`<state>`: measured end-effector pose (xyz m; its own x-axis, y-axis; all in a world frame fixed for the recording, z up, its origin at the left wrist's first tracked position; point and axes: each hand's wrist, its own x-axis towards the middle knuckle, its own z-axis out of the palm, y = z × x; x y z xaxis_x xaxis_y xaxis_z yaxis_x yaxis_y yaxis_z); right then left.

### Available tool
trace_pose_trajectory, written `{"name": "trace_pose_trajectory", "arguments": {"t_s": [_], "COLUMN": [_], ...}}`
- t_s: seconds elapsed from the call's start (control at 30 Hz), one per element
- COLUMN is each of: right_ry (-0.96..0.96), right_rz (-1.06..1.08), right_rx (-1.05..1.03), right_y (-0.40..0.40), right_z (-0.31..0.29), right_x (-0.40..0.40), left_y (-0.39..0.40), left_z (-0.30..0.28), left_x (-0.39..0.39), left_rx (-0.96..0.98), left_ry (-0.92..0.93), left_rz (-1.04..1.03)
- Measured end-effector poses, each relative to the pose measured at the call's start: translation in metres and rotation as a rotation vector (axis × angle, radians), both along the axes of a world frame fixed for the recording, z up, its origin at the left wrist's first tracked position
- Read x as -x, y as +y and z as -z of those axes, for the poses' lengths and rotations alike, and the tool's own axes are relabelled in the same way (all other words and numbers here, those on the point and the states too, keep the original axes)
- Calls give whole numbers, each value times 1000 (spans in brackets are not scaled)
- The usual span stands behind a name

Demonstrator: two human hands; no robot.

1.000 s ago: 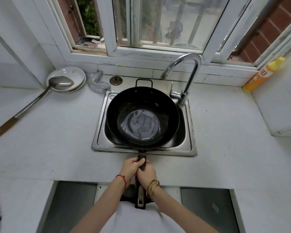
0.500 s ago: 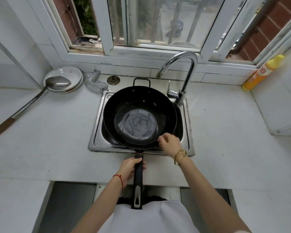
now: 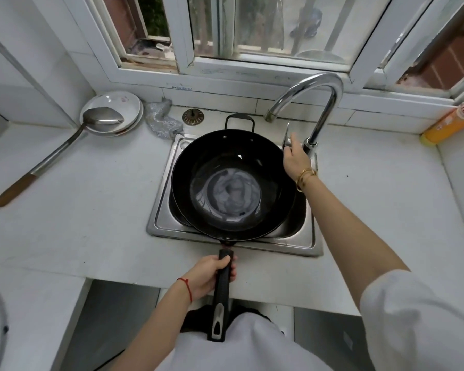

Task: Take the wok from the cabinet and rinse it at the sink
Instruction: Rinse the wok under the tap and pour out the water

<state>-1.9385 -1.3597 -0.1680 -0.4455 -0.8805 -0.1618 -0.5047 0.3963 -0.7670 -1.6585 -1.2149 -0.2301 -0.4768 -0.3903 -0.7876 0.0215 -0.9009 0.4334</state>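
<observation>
Left hand (image 3: 212, 274) is wrapped round the handle (image 3: 221, 298) to keep the wok (image 3: 233, 162) steady across the sink (image 3: 156, 218), while the right hand (image 3: 295, 159) stretches to the tap (image 3: 330, 103) lever, presumably for water, though I can't tell if its fingers actually grip it.

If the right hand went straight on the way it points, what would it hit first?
Most likely the tap lever, just ahead of the right hand. The fingers look almost on it, though depth is hard to judge.
</observation>
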Motion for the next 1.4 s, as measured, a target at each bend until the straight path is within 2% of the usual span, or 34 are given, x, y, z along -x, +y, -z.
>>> {"name": "trace_pose_trajectory", "arguments": {"t_s": [0.2,0.8,0.93,1.03,1.13,1.27,1.4], "right_ry": [-48,10,-18,70,147,164,-36], "right_rz": [-29,-141,-57,86,90,-225,-463], "right_rx": [-31,-98,-43,-2,-134,-492,-728], "right_y": [-22,-28,-5,25,71,132,171], "right_z": [2,10,6,5,3,-3,2], "right_x": [0,3,-6,-17,-36,-76,-117], "left_y": [-3,-2,-1,0,0,0,1], "left_z": [2,7,7,8,7,6,6], "left_x": [2,-2,-2,-1,2,3,-1], "left_rx": [-35,-42,-34,-5,50,90,118], "left_ry": [26,54,60,45,-9,-59,-102], "left_rz": [1,4,0,-11,-11,-3,57]}}
